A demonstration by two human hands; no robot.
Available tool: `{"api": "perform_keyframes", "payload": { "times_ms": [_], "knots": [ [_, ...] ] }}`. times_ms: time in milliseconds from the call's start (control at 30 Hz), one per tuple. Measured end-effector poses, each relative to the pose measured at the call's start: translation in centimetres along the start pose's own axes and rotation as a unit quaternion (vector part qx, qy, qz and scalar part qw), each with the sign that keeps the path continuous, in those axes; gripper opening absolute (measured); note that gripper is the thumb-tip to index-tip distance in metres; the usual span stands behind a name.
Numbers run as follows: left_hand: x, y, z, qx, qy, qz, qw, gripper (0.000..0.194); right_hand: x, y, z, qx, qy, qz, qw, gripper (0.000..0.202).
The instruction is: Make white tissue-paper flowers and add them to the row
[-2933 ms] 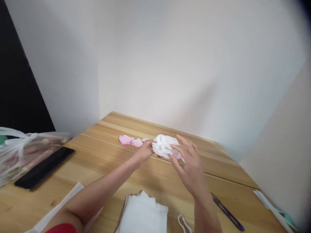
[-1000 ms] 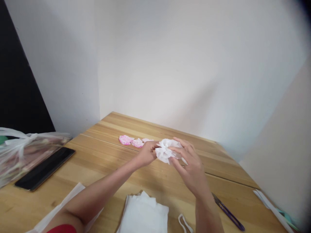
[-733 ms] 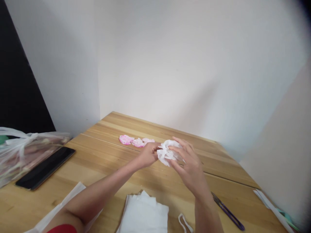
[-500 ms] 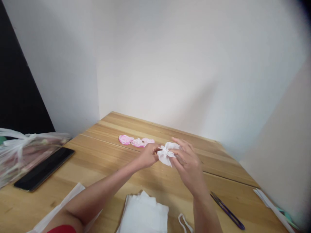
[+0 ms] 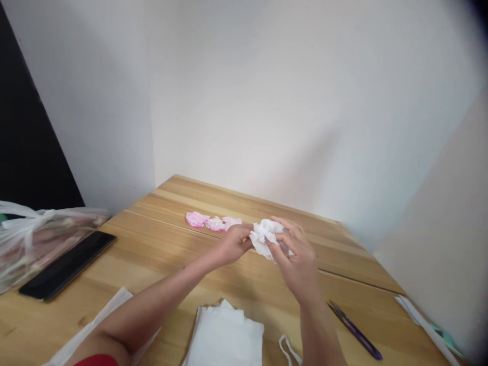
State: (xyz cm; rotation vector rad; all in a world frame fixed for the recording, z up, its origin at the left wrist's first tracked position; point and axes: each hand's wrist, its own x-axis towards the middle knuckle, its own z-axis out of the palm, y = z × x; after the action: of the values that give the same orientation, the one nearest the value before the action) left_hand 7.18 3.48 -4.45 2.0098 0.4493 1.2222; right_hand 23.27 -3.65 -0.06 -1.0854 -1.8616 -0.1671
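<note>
A white tissue paper flower (image 5: 263, 236) with ruffled, gathered layers is held above the table between both hands. My left hand (image 5: 238, 241) is closed on its left side, the fingertips partly hidden behind the paper. My right hand (image 5: 295, 249) grips its right side, thumb and fingers bent around the layers. Beyond my left hand, three pink-and-white paper flowers (image 5: 197, 219) lie in a row on the table. Below the hands rests a stack of white tissue sheets (image 5: 229, 335), with a loop of white string (image 5: 287, 349) to its right.
Purple-handled thread snips (image 5: 356, 330) lie right of my right forearm. On the left are a black phone (image 5: 68, 264) and a tied clear plastic bag (image 5: 41, 239). A white sheet (image 5: 110, 310) lies under my left forearm. Walls stand behind the wooden table (image 5: 152, 218).
The white flower has turned a little in my hands and its layers look more bunched up. My right fingers have shifted slightly on the paper.
</note>
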Motion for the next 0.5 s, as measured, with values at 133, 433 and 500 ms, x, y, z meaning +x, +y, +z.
{"api": "perform_keyframes", "payload": {
  "times_ms": [133,433,500],
  "knots": [
    [-0.1,-0.3,0.0,-0.019,0.007,-0.012,1.000,0.024,0.0,0.1,0.0,-0.002,0.002,-0.022,1.000,0.010],
    [0.0,-0.3,-0.4,0.005,0.023,-0.006,1.000,0.019,0.0,-1.0,-0.8,0.017,0.067,-0.026,0.997,0.011],
    [0.1,-0.8,-0.4,0.002,0.039,0.000,0.999,0.018,-0.1,-1.0,-1.4,0.012,0.084,-0.026,0.996,0.013]
  ]
}}
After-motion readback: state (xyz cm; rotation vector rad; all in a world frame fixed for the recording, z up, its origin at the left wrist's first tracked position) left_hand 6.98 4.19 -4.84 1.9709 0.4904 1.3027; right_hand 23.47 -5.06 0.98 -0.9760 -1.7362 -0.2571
